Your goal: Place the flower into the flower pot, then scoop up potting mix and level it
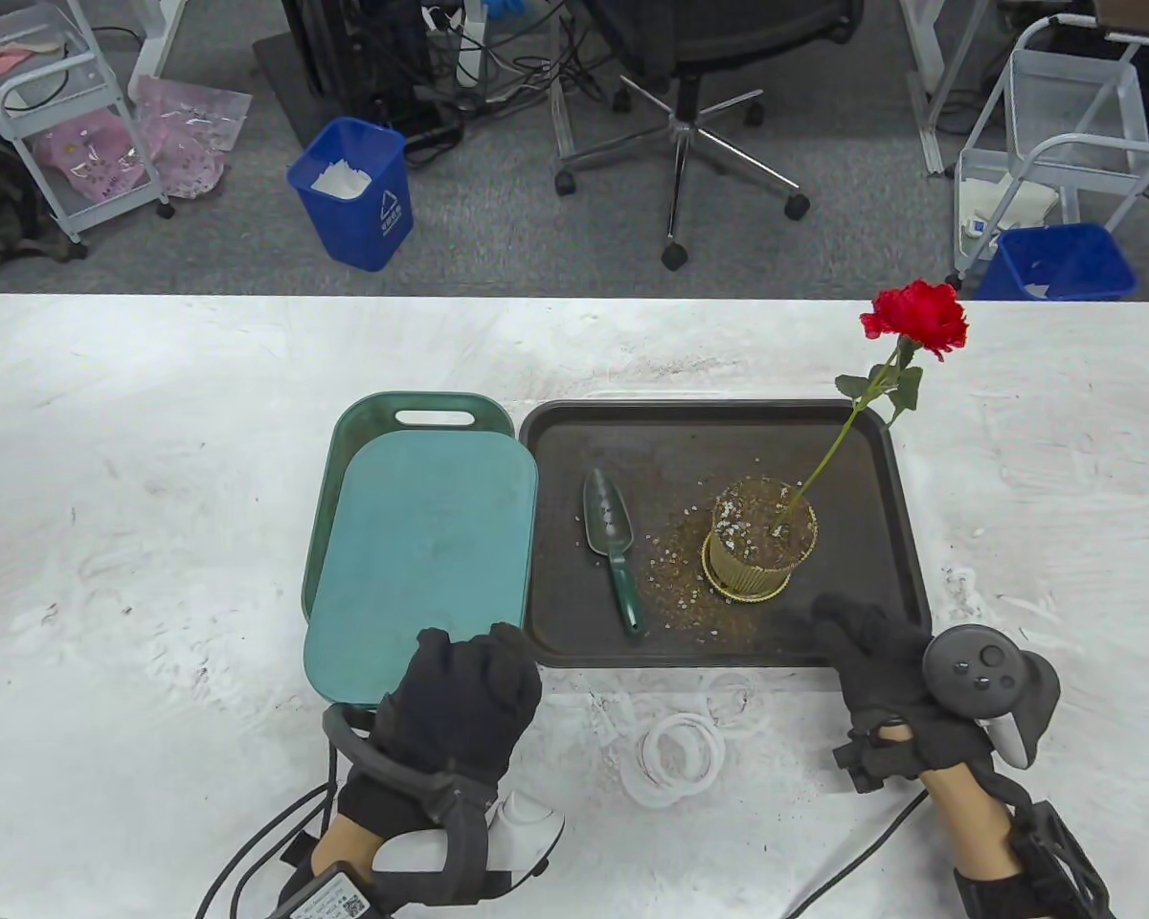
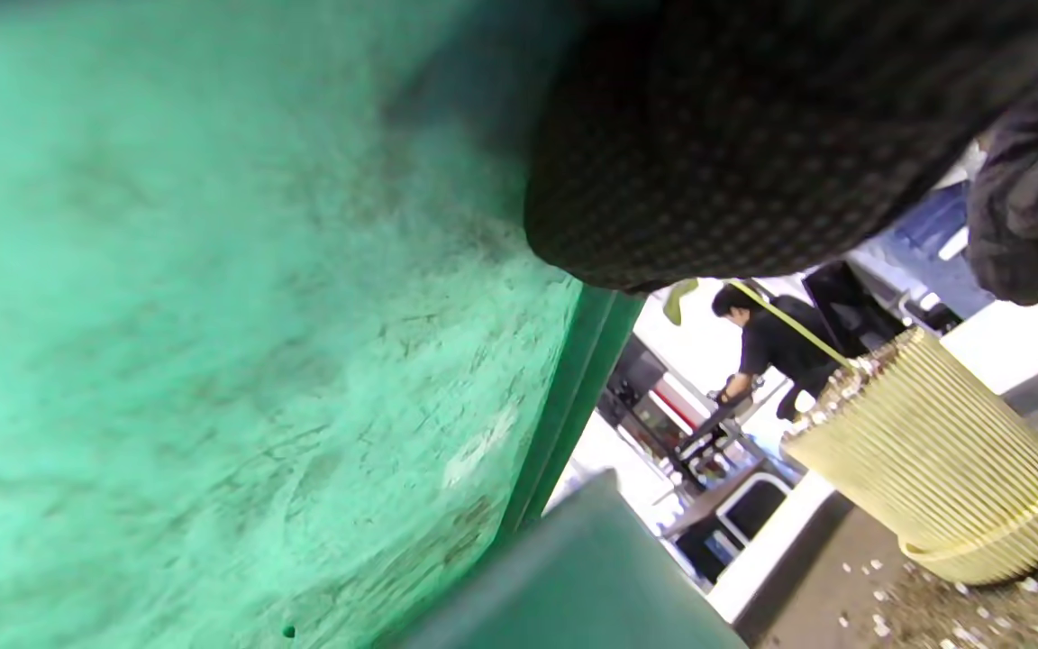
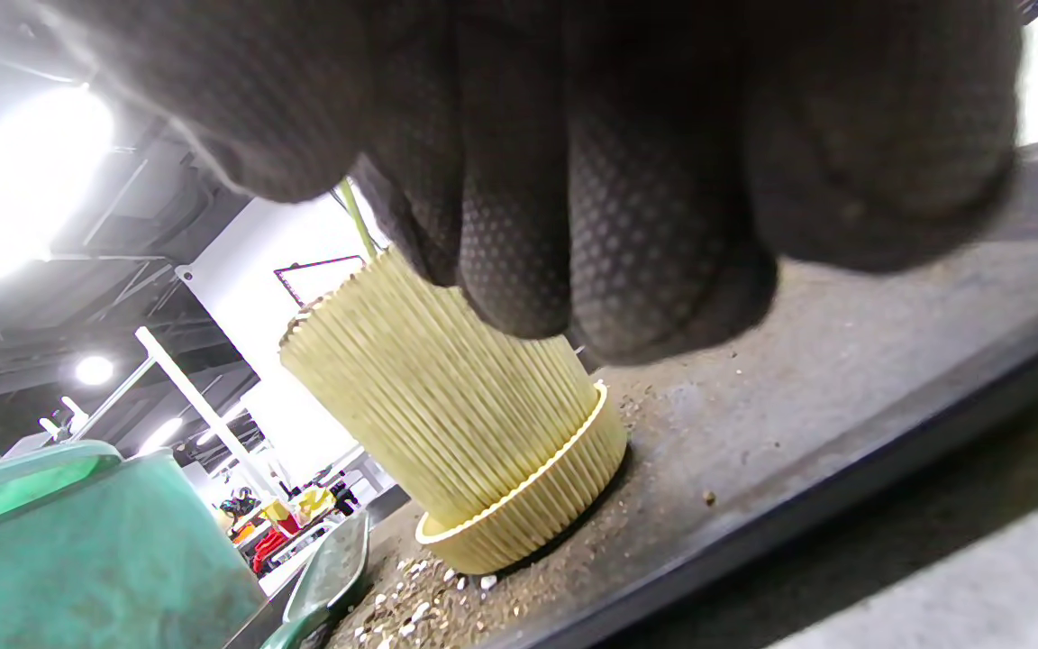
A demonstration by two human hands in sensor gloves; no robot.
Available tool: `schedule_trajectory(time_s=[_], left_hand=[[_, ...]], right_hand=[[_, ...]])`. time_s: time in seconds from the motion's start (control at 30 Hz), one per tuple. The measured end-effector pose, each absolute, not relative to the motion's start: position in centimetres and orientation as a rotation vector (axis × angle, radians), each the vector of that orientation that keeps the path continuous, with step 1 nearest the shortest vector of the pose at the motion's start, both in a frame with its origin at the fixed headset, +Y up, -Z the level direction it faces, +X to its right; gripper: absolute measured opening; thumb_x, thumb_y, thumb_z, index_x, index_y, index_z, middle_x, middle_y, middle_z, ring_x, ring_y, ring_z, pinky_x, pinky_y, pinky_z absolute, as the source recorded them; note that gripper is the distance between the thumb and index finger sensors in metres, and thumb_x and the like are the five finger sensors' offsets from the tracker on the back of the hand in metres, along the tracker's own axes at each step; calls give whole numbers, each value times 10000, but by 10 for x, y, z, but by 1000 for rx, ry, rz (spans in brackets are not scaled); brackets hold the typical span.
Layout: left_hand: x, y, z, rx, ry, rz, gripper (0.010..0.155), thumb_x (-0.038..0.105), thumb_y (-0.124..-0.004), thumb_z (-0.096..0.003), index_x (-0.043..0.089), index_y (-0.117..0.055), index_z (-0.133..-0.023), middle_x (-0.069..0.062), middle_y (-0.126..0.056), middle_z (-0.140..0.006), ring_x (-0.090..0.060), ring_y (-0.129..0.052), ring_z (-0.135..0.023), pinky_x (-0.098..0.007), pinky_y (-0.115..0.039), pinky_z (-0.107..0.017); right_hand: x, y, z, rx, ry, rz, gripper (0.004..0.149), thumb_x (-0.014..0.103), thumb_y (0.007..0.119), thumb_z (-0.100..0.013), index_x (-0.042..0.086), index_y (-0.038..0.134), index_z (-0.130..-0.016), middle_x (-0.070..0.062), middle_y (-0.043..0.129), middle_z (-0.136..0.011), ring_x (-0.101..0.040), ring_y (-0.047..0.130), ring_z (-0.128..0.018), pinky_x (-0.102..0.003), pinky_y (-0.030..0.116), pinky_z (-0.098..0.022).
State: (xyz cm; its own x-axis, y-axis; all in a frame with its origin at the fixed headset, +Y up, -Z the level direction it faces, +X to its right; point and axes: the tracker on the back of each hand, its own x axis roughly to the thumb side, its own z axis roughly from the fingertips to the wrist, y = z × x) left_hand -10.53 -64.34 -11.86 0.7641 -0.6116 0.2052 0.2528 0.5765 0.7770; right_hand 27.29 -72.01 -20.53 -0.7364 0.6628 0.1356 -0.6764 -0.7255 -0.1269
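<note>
Rose [image 1: 917, 320] stands in the ribbed pot [image 1: 762, 553] on the dark tray [image 1: 555, 632], soil-filled; the right hand [image 1: 879, 661] rests empty near the pot, the left hand [image 1: 460, 699] curls on the green lid [image 1: 421, 565] left of the pot. The top-heavy, probably light pot is best gripped low round its sides.

We wear black knit gloves on both hands, the left hand [image 1: 460, 704] and the right hand [image 1: 881, 684], and up close in the wrist views the fabric shows a fine grid of raised grip dots. On the back of our right hand sits a dark grey tracker [image 1: 981, 684] with round buttons on its face and a pale grey handle toward 5 o'clock. Our left hand carries a tracker [image 1: 498, 828] with a black ring and white body, and black cables [image 1: 249, 862] trail off toward 7 o'clock beside a labelled box strapped at that wrist.
</note>
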Motion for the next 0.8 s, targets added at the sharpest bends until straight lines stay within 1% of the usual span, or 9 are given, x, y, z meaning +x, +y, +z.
schedule_trajectory(time_s=[0.17,0.2,0.23,0.3,0.37,0.43,0.5,0.67,0.8], left_hand=[[-107,-650,-128,773,-415,-540,381,337,-996,-324,260,-914,-687,-4,-908,-598,-158,-936,-330,-430,-842,-505],[-108,-651,-129,768,-403,-534,397,359,-973,-330,284,-901,-713,19,-902,-647,-160,-947,-386,-434,-834,-526],[-111,-651,-132,747,-387,-516,415,383,-956,-336,309,-888,-738,38,-882,-731,-176,-964,-495,-434,-826,-543],[-119,-653,-137,708,-387,-434,435,409,-948,-347,328,-870,-766,4,-814,-912,-246,-974,-709,-474,-809,-608],[-125,-654,-142,663,-380,-374,457,429,-952,-344,336,-858,-782,-9,-802,-975,-328,-972,-829,-530,-789,-659],[-133,-657,-149,611,-371,-315,502,463,-963,-331,338,-839,-801,-20,-811,-992,-377,-966,-874,-556,-785,-673],[-140,-657,-154,593,-349,-243,547,512,-958,-319,346,-821,-823,-13,-829,-986,-380,-990,-865,-552,-810,-659],[-148,-659,-163,592,-333,-170,613,586,-932,-294,375,-808,-856,19,-845,-982,-325,-984,-898,-529,-804,-669],[-157,-661,-171,551,-296,-100,668,638,-887,-279,421,-770,-901,64,-803,-1012,-279,-926,-959,-540,-758,-701]], right_hand=[[273,-720,-205,98,-211,2390,461,388,798,-413,135,878,-790,-175,1012,-636,-379,1040,-370,-510,911,-243],[273,-720,-205,98,-210,2391,461,388,797,-413,136,878,-790,-175,1013,-635,-379,1040,-370,-510,911,-243],[273,-720,-205,98,-208,2391,460,388,797,-413,136,878,-790,-174,1013,-636,-378,1040,-371,-509,912,-242],[273,-720,-206,97,-205,2391,460,388,798,-413,136,877,-790,-174,1013,-635,-378,1040,-370,-509,912,-242],[273,-721,-206,94,-199,2389,460,389,797,-413,136,878,-790,-173,1014,-635,-378,1040,-370,-509,911,-242],[273,-721,-206,91,-191,2385,461,388,797,-413,136,877,-791,-173,1013,-635,-378,1040,-370,-509,912,-242],[272,-721,-206,90,-187,2380,460,388,797,-413,136,877,-790,-174,1013,-635,-378,1040,-370,-508,912,-243],[272,-722,-206,89,-178,2371,461,389,797,-413,136,877,-790,-173,1013,-635,-377,1041,-370,-508,912,-242],[272,-722,-206,87,-171,2364,461,389,797,-413,135,877,-790,-175,1012,-636,-378,1040,-370,-509,911,-242]])
